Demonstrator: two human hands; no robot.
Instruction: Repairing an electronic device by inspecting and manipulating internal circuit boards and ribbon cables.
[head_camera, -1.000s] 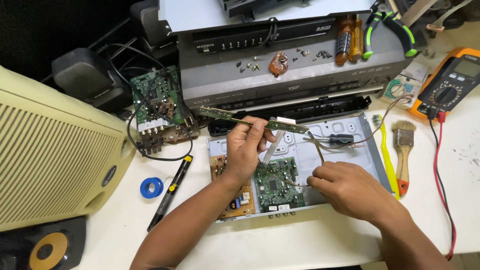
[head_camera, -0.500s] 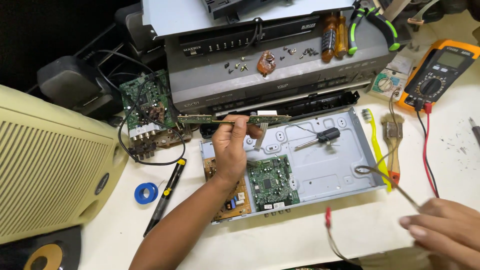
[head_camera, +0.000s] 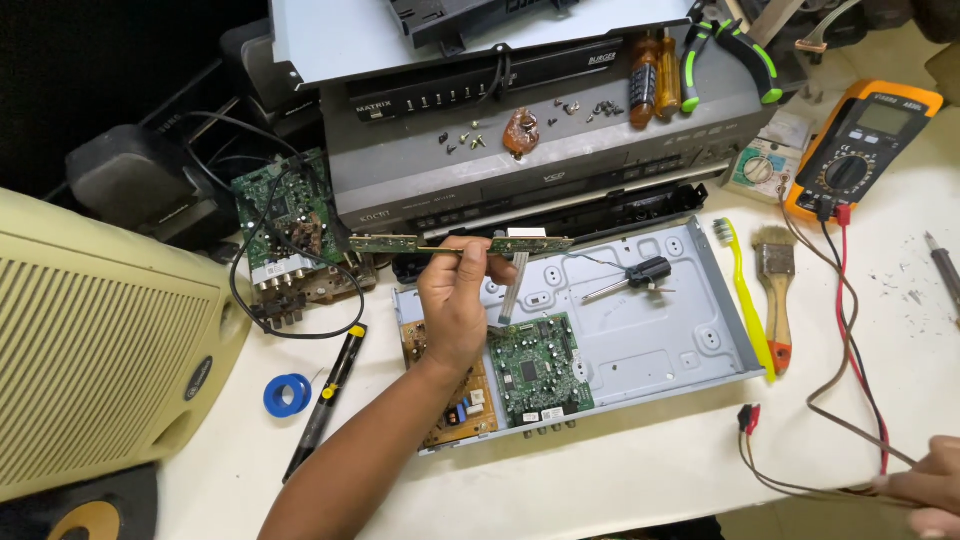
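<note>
My left hand (head_camera: 459, 300) holds a long narrow green circuit strip (head_camera: 400, 243) level above the open metal chassis (head_camera: 700, 345); a flat ribbon cable (head_camera: 508, 297) hangs from the strip. Inside the chassis lie a green circuit board (head_camera: 537, 367) and a brown power board (head_camera: 462, 412). My right hand (head_camera: 925, 488) is at the lower right corner, closed on the multimeter's red and black probe leads (head_camera: 848, 330), whose clips (head_camera: 748, 418) rest on the table.
An orange multimeter (head_camera: 862, 140) sits at the far right beside a paintbrush (head_camera: 776, 290) and yellow toothbrush (head_camera: 743, 300). A grey player (head_camera: 540, 160) with screws, screwdrivers and pliers stands behind. A cream speaker (head_camera: 90, 370), blue tape roll (head_camera: 287, 394) and another circuit board (head_camera: 285, 215) lie left.
My right hand left the chassis and drew back to the lower right with the probe leads. My left hand kept the strip raised in about the same place.
</note>
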